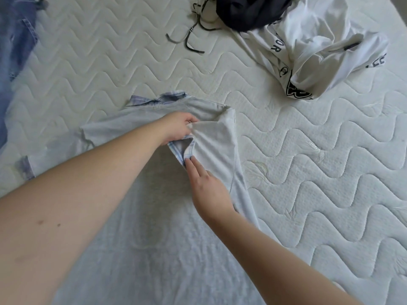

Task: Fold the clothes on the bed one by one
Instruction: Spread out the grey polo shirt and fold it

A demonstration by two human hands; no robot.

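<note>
Pale grey shirt (pixel 141 216) spread flat on quilted mattress (pixel 319 172), nearest; right hand (pixel 207 186) with straight fingers pressing plaid-lined sleeve cuff (pixel 182 153), left hand (pixel 178 126) just beyond, fingers curled and pinching folded-in sleeve fabric. Risk: sleeve fold slipping or bunching if pinch lifts before press holds, cuff flipping open, crooked edge. Farther off, well apart: denim garment (pixel 15 51) at left edge, white printed garment (pixel 319 51) and dark garment (pixel 248 12), unfolded.
</note>
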